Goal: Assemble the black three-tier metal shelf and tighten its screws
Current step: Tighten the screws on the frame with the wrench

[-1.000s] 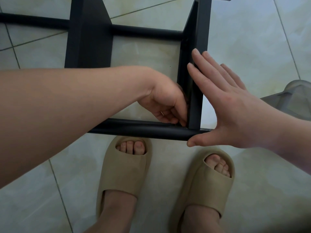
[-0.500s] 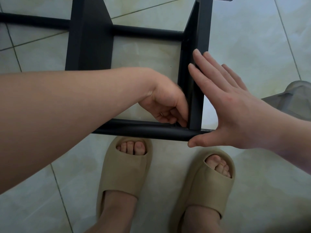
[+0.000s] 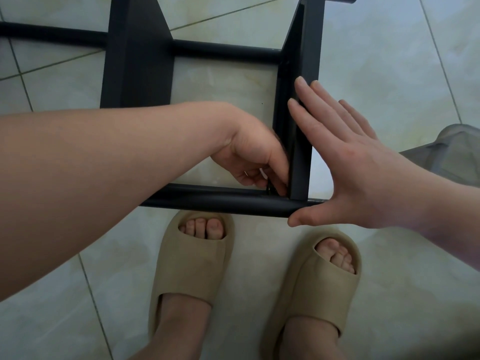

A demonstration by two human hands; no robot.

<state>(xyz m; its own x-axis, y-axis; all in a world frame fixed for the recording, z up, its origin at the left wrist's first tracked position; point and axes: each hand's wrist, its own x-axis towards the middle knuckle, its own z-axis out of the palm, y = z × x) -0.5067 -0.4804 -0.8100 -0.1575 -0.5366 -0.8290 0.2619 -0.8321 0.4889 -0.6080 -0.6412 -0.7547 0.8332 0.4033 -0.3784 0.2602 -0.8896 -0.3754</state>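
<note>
Nearest, beige slippers (image 3: 192, 261) on tiled floor (image 3: 389, 61); black shelf frame (image 3: 137, 61) lies just beyond. Right hand (image 3: 358, 172) flat, fingers straight against side panel (image 3: 310, 48), thumb on near tube (image 3: 220, 201). Left hand (image 3: 254, 159) curled, pinching small dark object (image 3: 268, 188) at inner corner.

left hand (image 3: 254, 157) crowding shelf (image 3: 137, 61) corner, bare floor (image 3: 389, 61) beyond right hand (image 3: 345, 162)

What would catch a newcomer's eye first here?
A black metal shelf frame fills the upper half, over the pale tiled floor. At its near corner the left hand pinches a small dark item, while the flat right hand braces the upright panel. Below, two beige slippers stand on the tiles.
</note>
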